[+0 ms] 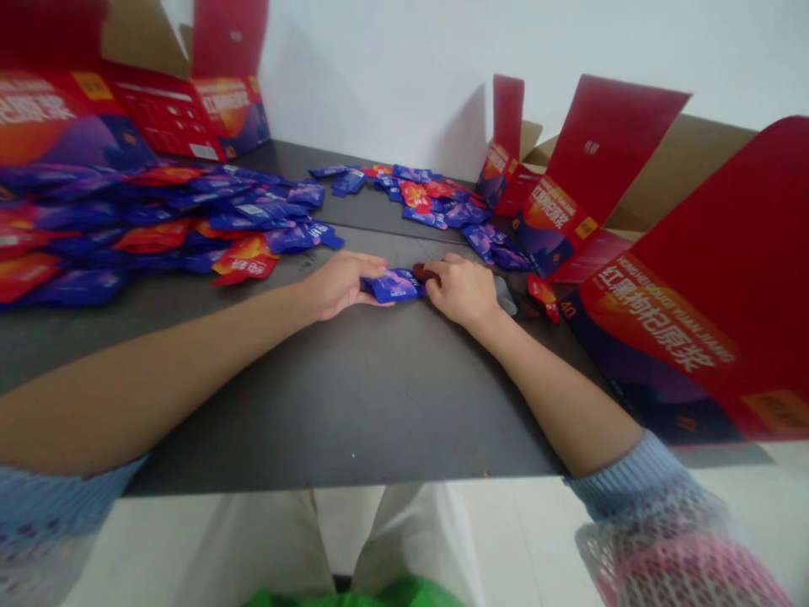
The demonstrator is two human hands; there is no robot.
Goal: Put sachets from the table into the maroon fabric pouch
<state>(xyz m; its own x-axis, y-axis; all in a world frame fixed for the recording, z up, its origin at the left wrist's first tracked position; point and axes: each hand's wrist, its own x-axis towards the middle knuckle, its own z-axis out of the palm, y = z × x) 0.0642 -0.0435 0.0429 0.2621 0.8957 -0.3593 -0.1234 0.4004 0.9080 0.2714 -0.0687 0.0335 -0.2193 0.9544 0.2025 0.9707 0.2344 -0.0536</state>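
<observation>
Both hands meet at the middle of the dark grey counter [354,396], forearms bare and reaching in from the near edge. Between them lies a small blue foil sachet [393,285], flat on the counter surface with its length running left to right. The left hand [345,284] has its fingers curled over the sachet's left end, and the right hand [463,291] pinches the right end, knuckles up, so the sachet is gripped from both sides. A dark red scrap [425,271] shows just at the right hand's fingertips, touching the sachet's far right corner; what it is cannot be told.

To the left, a broad heap of blue and red sachets [158,219] covers the counter from its left edge nearly to the left hand, with the closest red one just beside the wrist. A smaller scatter of similar sachets [430,198] lies farther away, near the white wall [410,76].

Just right of the right hand lie a grey flat piece [506,295] and a small red sachet [543,295]. Beyond them stands a large open red-and-purple printed cardboard carton [695,337] at the near right. A second open red carton [562,202] stands farther back. A third red printed carton [126,110] stands at the far left behind the heap.

At the near edge, light blue knitted sleeves are pushed up both arms.
</observation>
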